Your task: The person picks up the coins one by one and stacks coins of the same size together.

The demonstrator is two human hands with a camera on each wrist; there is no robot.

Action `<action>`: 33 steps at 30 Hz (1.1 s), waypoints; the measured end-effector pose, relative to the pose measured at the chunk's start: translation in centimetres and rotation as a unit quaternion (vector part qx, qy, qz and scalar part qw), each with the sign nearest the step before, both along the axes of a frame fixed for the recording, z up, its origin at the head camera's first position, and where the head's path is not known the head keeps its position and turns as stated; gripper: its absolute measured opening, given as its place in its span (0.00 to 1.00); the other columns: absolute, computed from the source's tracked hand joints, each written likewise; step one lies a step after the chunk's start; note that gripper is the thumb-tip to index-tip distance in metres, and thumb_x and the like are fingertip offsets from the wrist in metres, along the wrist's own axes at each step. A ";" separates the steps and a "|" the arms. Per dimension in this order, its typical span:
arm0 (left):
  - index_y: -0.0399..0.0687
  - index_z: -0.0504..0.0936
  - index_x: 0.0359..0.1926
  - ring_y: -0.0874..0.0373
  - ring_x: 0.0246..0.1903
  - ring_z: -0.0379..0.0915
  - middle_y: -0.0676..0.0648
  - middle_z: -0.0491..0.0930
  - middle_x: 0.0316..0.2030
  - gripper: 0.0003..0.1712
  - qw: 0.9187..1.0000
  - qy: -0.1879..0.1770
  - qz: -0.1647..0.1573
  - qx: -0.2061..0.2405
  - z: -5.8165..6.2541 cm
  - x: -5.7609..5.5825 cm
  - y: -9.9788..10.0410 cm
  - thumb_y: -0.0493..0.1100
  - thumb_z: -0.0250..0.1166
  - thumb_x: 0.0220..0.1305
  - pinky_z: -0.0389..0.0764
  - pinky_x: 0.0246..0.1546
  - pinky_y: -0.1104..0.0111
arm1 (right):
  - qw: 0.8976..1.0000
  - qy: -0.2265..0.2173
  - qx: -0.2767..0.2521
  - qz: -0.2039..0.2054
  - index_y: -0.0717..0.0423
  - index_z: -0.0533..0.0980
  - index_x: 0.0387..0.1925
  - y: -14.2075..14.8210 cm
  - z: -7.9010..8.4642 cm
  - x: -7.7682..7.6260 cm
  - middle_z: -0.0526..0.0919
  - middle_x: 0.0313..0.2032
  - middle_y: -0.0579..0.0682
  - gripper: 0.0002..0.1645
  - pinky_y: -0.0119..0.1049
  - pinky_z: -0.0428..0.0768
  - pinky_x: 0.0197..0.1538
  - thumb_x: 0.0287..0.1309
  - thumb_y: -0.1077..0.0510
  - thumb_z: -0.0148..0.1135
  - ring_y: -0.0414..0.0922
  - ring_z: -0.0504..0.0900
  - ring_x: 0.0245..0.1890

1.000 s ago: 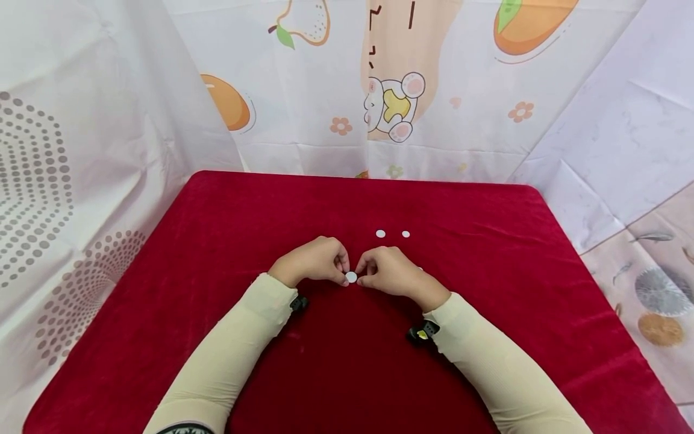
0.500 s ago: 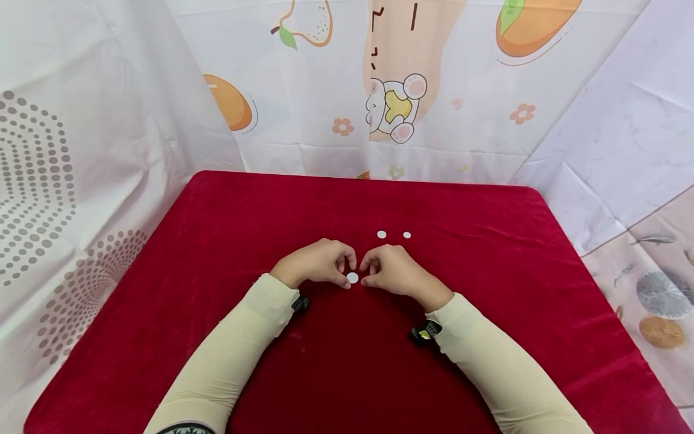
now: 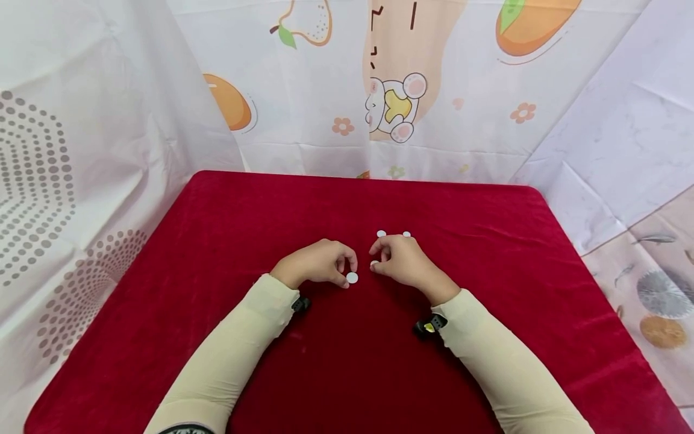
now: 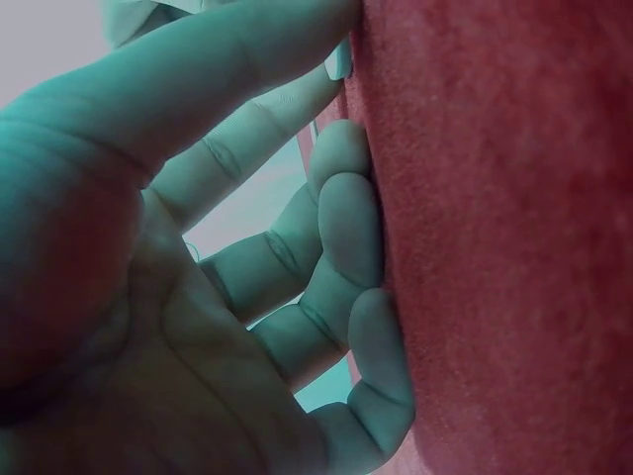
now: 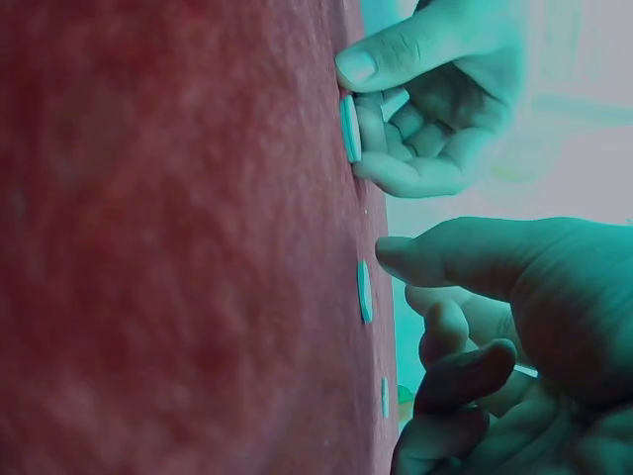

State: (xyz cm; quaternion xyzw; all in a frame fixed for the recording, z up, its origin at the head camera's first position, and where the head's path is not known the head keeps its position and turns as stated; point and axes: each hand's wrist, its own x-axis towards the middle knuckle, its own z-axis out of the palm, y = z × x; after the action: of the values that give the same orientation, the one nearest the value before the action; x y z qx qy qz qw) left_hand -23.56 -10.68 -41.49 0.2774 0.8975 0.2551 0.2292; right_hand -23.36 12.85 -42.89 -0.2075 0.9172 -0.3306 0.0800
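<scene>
A white disc (image 3: 352, 278) lies on the red cloth between the thumb and index finger of my left hand (image 3: 317, 263), which holds it at its edges. In the right wrist view this disc (image 5: 350, 129) looks layered at its edge. My right hand (image 3: 406, 260) is just to the right, thumb and index finger apart. Another white disc (image 3: 374, 263) shows at its thumb tip; from the right wrist, a disc (image 5: 365, 292) lies flat on the cloth beside the thumb, apart from the other fingers. In the left wrist view my remaining left fingers (image 4: 351, 223) rest curled against the cloth.
Two more white discs, one at left (image 3: 382, 233) and one at right (image 3: 406, 234), lie just beyond my right hand, partly covered by it. The red cloth (image 3: 347, 374) covers the table. Printed curtains (image 3: 303, 90) hang behind and at both sides.
My right hand has left the disc at my left hand and moved right and a little away from me, over another disc. My left hand stays at its disc.
</scene>
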 end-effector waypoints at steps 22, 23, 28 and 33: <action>0.57 0.85 0.39 0.56 0.29 0.76 0.48 0.81 0.29 0.11 1.000 -0.001 0.003 -0.003 -0.1 0.0 0.3 0.42 0.79 0.58 0.78 0.33 0.65 | 0.999 -0.030 0.005 -0.039 0.51 0.81 0.56 1.5 -0.5 -1.1 0.79 0.22 0.48 0.26 0.37 0.75 0.28 0.56 0.53 0.78 0.45 0.75 0.20; 0.57 0.85 0.39 0.56 0.29 0.76 0.48 0.81 0.29 0.11 1.000 -0.001 0.004 -0.002 -0.1 0.0 0.3 0.42 0.79 0.58 0.78 0.33 0.65 | 0.999 -0.029 0.006 -0.040 0.51 0.81 0.56 1.5 -0.5 -1.2 0.79 0.22 0.48 0.26 0.37 0.75 0.28 0.56 0.53 0.78 0.45 0.75 0.20; 0.57 0.85 0.39 0.56 0.29 0.76 0.48 0.81 0.29 0.11 1.000 -0.002 0.003 -0.002 0.0 0.1 0.3 0.42 0.79 0.58 0.78 0.33 0.65 | 0.999 -0.022 0.010 -0.035 0.50 0.83 0.52 1.5 -0.5 -1.2 0.80 0.22 0.48 0.22 0.38 0.76 0.29 0.56 0.54 0.77 0.44 0.75 0.20; 0.57 0.85 0.38 0.56 0.29 0.76 0.48 0.81 0.29 0.11 1.000 -0.002 0.002 -0.006 0.0 0.1 0.2 0.42 0.79 0.58 0.78 0.33 0.65 | 1.000 -0.014 0.013 -0.018 0.49 0.86 0.47 1.5 -0.4 -1.2 0.80 0.21 0.46 0.16 0.37 0.75 0.28 0.56 0.53 0.77 0.43 0.75 0.20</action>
State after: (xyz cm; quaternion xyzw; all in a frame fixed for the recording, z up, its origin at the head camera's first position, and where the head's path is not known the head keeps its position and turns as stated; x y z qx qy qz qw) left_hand -23.50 -10.47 -41.45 0.2739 0.8989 0.2507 0.2325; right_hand -24.53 14.36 -43.32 -0.1852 0.9238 -0.3230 0.0889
